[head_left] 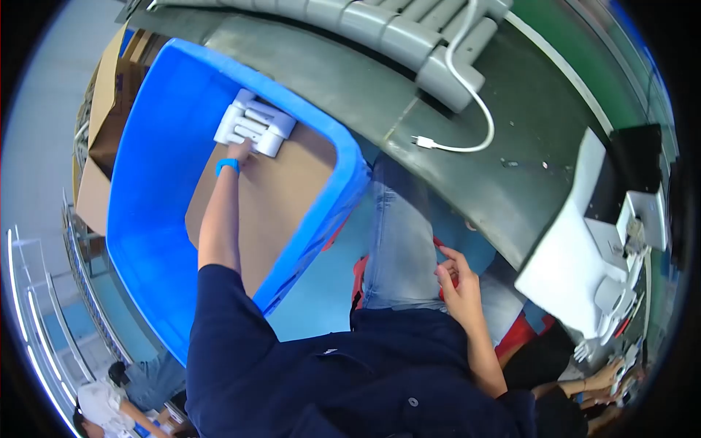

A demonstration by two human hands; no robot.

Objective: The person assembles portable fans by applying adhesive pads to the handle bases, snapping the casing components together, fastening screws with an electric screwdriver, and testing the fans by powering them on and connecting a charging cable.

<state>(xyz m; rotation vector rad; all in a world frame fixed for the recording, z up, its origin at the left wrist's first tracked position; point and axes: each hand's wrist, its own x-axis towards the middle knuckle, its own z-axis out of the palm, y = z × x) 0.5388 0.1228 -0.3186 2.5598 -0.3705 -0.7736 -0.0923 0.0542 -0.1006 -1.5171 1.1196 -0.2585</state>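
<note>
My left hand, with a blue wristband, reaches down into a large blue bin. Its fingers close on the near edge of a white plastic unit, one of a small cluster of rounded white units by the bin's far wall. They lie at the edge of a brown cardboard sheet inside the bin. My right hand hovers over my lap, fingers loosely bent and apart, with no object visible in it. Something red shows just behind those fingers.
On the dark green bench sits a row of grey-white units. A white cable with a plug hangs over its surface. White sheet and parts are at right. Cardboard boxes stand left; other people sit at both lower corners.
</note>
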